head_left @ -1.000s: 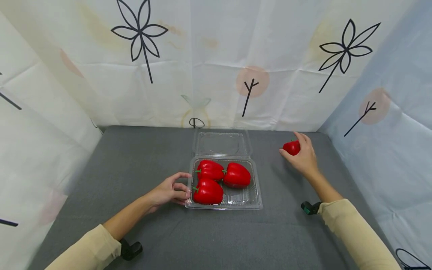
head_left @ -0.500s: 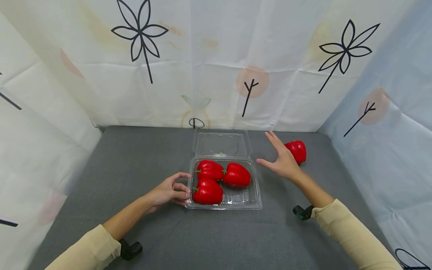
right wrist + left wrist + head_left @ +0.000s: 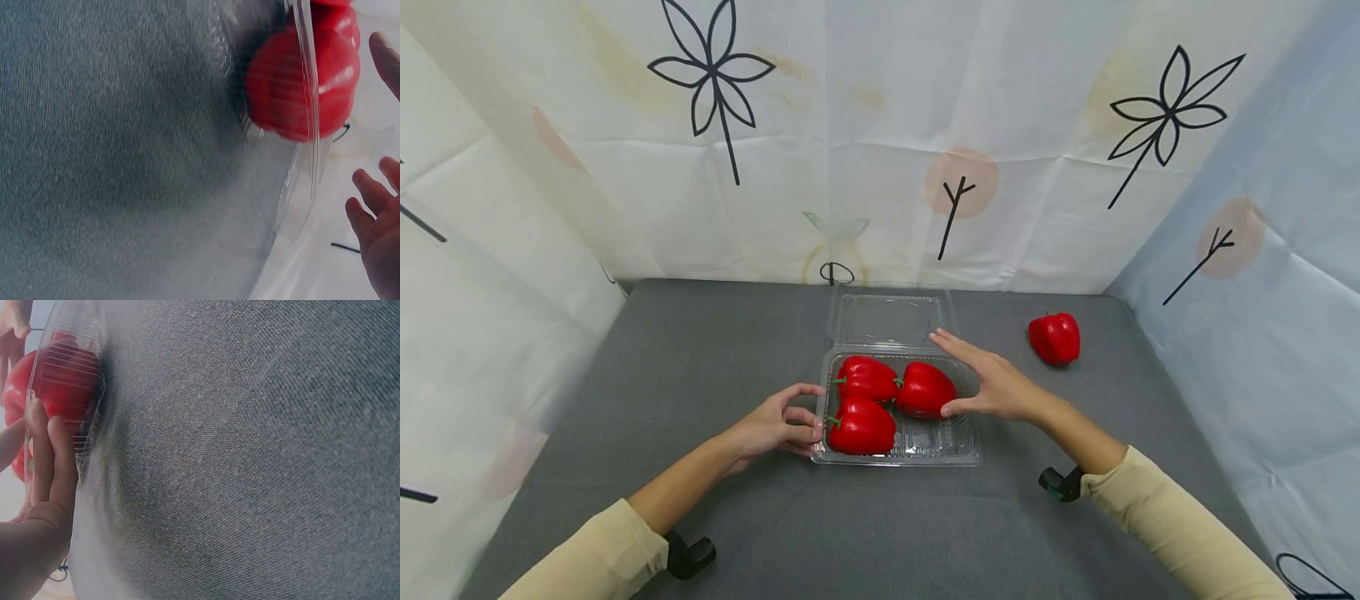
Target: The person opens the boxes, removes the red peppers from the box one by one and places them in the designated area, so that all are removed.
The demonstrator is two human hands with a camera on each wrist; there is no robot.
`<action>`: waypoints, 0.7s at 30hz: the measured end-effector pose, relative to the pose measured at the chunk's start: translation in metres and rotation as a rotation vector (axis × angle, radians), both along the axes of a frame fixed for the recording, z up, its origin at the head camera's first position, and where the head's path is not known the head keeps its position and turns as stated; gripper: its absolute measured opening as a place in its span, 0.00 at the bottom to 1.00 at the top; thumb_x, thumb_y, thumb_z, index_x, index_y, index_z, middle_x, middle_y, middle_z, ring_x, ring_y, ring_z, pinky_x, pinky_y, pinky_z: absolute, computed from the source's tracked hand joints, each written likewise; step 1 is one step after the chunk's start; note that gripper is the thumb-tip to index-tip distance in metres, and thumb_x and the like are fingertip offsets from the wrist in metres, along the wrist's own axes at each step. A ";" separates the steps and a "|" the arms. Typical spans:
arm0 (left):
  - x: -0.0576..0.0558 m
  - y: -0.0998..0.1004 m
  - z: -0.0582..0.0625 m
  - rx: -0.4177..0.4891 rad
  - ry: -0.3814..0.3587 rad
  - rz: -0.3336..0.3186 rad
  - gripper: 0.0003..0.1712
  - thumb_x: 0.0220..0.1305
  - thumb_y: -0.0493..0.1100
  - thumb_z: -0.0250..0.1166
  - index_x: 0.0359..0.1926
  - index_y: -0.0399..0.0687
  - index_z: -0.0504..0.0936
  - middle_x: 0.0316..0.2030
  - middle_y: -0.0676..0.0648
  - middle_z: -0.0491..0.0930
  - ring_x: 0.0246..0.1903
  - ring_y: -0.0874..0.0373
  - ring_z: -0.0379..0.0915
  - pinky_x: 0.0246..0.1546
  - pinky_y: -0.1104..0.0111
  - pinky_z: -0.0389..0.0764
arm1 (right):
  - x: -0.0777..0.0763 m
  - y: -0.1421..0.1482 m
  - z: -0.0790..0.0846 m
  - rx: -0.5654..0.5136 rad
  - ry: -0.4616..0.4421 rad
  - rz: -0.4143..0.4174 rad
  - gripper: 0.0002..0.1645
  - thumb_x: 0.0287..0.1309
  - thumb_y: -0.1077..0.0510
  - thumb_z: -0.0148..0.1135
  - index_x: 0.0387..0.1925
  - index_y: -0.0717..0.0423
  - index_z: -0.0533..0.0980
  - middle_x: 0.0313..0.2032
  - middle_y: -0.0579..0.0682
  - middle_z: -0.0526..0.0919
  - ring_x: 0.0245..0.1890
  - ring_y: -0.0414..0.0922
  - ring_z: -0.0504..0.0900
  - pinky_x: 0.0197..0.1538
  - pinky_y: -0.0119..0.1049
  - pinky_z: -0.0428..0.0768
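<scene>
A clear plastic clamshell container lies with its lid folded back, holding several red bell peppers with green stems: one at the upper left, one at the lower left and one at the right. My left hand holds the container's left rim; in the left wrist view its fingers lie along the outer wall. My right hand reaches over the container's right side, fingers spread, the thumb overlapping the right pepper's edge. In the right wrist view a gap shows between its fingers and the pepper.
Another red bell pepper sits on the grey cloth-covered table at the far right. Behind the peppers stands the transparent open lid. A white patterned curtain closes off the back and sides.
My right hand has let go of the pepper at the far right and moved left and toward me, over the container. My left hand has stayed at the left rim.
</scene>
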State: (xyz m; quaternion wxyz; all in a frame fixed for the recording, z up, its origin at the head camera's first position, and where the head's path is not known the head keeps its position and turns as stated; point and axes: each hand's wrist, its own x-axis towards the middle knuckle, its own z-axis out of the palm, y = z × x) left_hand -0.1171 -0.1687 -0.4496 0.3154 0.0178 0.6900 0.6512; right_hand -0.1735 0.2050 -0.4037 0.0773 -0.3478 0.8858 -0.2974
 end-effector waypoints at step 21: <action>0.001 0.000 0.000 0.003 0.004 -0.002 0.38 0.63 0.37 0.69 0.69 0.42 0.60 0.40 0.41 0.83 0.36 0.50 0.82 0.45 0.58 0.85 | 0.006 -0.015 -0.017 0.022 -0.045 0.099 0.56 0.48 0.52 0.79 0.75 0.52 0.60 0.74 0.55 0.60 0.72 0.54 0.61 0.64 0.59 0.70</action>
